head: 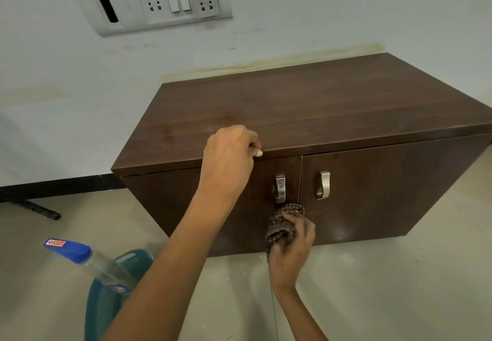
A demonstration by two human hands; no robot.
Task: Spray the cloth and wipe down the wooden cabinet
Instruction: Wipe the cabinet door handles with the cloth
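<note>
Hands on crumpled checked cloth, wooden cabinet

A white plastic switch-and-socket panel sits on the pale wall. A teal perforated plastic basket stands on the beige floor.

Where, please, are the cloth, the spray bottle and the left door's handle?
cloth [278, 230]: head view, middle of the bunched checked fabric.
spray bottle [101, 266]: head view, on its clear body below the blue cap.
left door's handle [280, 187]: head view, middle of the metal bar.
</note>
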